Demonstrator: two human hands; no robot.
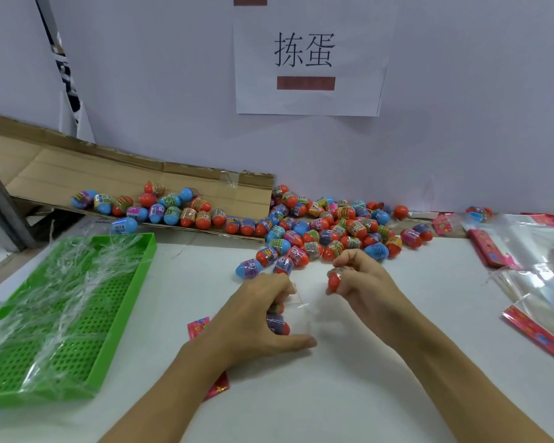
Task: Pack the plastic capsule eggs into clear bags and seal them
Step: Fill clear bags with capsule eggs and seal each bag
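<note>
- Two hands over the white table (pixel 349 394), both busy.
- Left hand (pixel 256 318): fingers curled round a clear bag (pixel 296 310) with a couple of capsule eggs (pixel 277 322) inside, thumb stretched out flat.
- Right hand (pixel 362 278): pinching one orange egg (pixel 335 279) just above the bag's mouth.
- Loose egg pile (pixel 327 231) right behind, more on cardboard (pixel 109 177).
- Wall sign (pixel 307 59) reads "拣蛋".
- Egg labels too small to read.
- Green tray (pixel 119 330) left, spare bags (pixel 531 251) right.

Capsule eggs (pixel 317 231): orange and blue halves, multicoloured printed bands. Perforated tray (pixel 87 343): bright green. Bag header strips (pixel 538 334): red-pink, flower print. Worktop (pixel 381 394): white. Cardboard (pixel 109 174): brown.
</note>
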